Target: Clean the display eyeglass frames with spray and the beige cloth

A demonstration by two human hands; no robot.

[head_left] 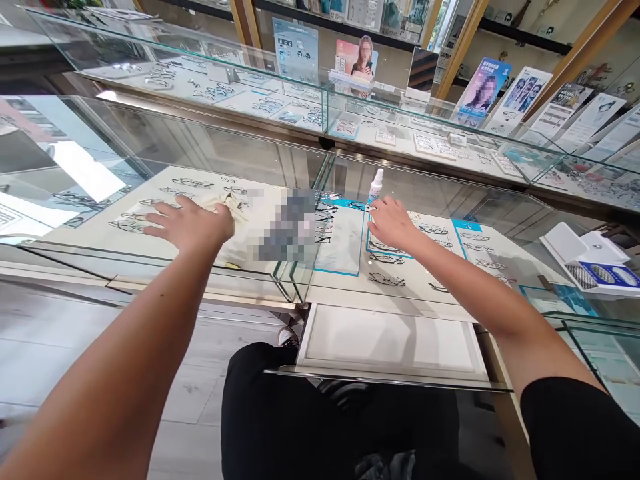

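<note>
My left hand (193, 223) is spread over the left part of the glass display counter, fingers apart and holding nothing. Beside and partly behind it lies a crumpled cream cloth (240, 213). Several eyeglasses (127, 223) rest on the pale board near its fingertips. My right hand (393, 223) reaches to the middle of the right section, its fingers closed at the end of a dark pair of eyeglasses (359, 205). Just behind that hand stands a white spray bottle (375, 185). Below the eyeglasses is a pale, blue-edged tray (340, 250).
More eyeglasses (387, 280) lie in rows at the right. An open drawer (385, 343) juts out before my legs, with a glass edge (390, 380) at its front. Glass panels (295, 277) divide the counter. An open white box (595, 257) sits far right.
</note>
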